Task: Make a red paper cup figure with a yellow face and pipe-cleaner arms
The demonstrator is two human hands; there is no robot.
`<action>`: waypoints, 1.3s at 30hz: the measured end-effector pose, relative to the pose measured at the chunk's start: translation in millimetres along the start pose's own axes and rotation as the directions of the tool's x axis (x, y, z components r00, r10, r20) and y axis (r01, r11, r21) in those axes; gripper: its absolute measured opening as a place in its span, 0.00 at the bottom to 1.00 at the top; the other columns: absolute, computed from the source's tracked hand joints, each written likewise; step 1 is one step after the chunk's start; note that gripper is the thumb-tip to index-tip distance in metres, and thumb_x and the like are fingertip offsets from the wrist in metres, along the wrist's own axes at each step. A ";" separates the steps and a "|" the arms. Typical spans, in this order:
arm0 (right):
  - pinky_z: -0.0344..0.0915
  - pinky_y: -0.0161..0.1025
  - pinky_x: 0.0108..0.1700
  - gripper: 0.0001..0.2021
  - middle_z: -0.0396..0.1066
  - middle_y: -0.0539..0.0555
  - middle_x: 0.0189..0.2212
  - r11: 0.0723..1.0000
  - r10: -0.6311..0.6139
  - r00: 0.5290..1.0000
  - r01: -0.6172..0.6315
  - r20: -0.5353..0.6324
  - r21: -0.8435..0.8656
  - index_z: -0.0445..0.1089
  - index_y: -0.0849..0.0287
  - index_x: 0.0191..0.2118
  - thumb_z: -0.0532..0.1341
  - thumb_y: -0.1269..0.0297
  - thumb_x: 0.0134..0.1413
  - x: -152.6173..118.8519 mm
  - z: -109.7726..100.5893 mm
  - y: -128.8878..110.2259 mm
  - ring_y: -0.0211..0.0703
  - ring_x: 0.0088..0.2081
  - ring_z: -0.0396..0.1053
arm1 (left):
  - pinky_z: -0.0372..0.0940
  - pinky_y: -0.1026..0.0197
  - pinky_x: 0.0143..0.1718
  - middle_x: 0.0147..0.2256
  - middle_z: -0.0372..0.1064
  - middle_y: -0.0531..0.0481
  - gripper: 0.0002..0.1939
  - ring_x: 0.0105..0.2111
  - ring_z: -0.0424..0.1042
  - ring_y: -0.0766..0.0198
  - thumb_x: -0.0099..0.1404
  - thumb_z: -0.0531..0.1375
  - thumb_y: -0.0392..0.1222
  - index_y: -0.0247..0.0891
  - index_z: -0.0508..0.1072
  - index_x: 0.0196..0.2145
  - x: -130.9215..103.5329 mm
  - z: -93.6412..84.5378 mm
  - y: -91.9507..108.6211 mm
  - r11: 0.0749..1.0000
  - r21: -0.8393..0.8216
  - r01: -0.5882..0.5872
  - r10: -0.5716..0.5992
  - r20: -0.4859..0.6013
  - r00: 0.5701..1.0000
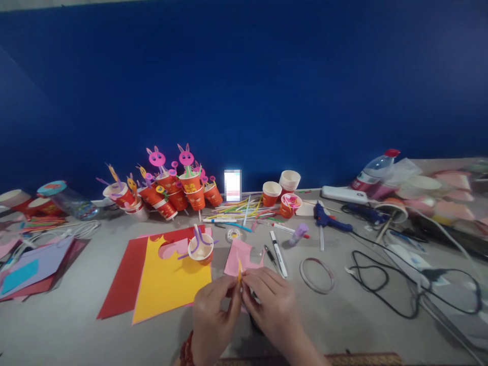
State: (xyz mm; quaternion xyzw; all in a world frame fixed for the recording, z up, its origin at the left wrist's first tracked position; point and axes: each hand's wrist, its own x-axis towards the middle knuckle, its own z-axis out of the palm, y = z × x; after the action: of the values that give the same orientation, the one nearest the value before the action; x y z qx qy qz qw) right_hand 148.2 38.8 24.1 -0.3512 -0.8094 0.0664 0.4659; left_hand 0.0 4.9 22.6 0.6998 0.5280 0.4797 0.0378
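Both hands meet near the table's front edge. My left hand [215, 310], with a red bracelet at the wrist, pinches a small yellow-orange strip [240, 269] from the left. From the right, my right hand [272, 302] closes its fingers on the same strip, which points upward. Just beyond the fingertips lies a cut piece of pink paper [236, 256]. To the left, a paper cup [201, 250] with purple strips stands on yellow paper [171, 284], which overlaps red paper [121, 279]. Something dark under my right hand is mostly hidden.
Decorated red cups [196, 198] with pink rabbit faces stand at the back left. Colored sticks [244, 208] lie behind the hands. Markers [278, 254], a purple glue stick [298, 234], a tape ring [317, 276], a blue glue gun [331, 222] and black cable [375, 290] lie rightward.
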 end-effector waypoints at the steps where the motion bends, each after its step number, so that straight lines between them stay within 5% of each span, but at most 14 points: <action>1: 0.72 0.40 0.36 0.07 0.79 0.56 0.31 1.000 0.017 1.000 -0.017 0.005 0.003 0.71 0.57 0.36 0.58 0.75 0.60 -0.9 0.7 -0.1 0.46 0.32 0.75 | 0.69 0.67 0.28 0.28 0.78 0.52 0.05 0.24 0.77 0.66 0.68 0.57 0.35 0.40 0.74 0.37 0.2 -0.1 0.6 1.000 -0.006 0.007 -0.007 0.006 1.000; 11: 0.70 0.39 0.37 0.07 0.77 0.54 0.31 0.993 0.075 0.997 -0.076 0.020 0.087 0.70 0.57 0.36 0.57 0.74 0.61 1.8 -7.6 -2.6 0.45 0.33 0.74 | 0.70 0.66 0.30 0.29 0.79 0.51 0.06 0.27 0.78 0.64 0.69 0.57 0.39 0.40 0.75 0.37 -3.6 -0.8 -1.5 0.993 -0.050 0.103 -0.100 0.052 0.994; 25: 0.69 0.41 0.36 0.07 0.77 0.55 0.31 0.999 0.049 0.996 -0.047 0.079 -0.023 0.69 0.57 0.37 0.57 0.75 0.60 4.6 -5.2 -2.5 0.47 0.32 0.73 | 0.70 0.66 0.29 0.30 0.79 0.51 0.05 0.27 0.78 0.64 0.68 0.58 0.36 0.40 0.75 0.37 -0.3 -2.1 -0.5 1.000 0.001 0.028 -0.028 0.024 0.999; 39: 0.69 0.38 0.36 0.08 0.76 0.53 0.31 0.969 0.157 0.986 -0.166 0.063 0.180 0.72 0.55 0.34 0.58 0.74 0.60 8.1 -9.5 0.5 0.44 0.33 0.73 | 0.70 0.65 0.31 0.27 0.77 0.52 0.07 0.26 0.77 0.64 0.68 0.57 0.38 0.40 0.76 0.35 -0.4 -1.6 0.1 0.981 -0.115 0.154 -0.146 0.076 0.986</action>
State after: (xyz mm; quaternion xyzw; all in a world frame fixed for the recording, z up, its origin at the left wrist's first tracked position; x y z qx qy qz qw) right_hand 153.5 42.2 34.9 -0.3696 -0.7794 0.1875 0.4699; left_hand -1.1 3.8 23.3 0.6701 0.5479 0.4827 0.1336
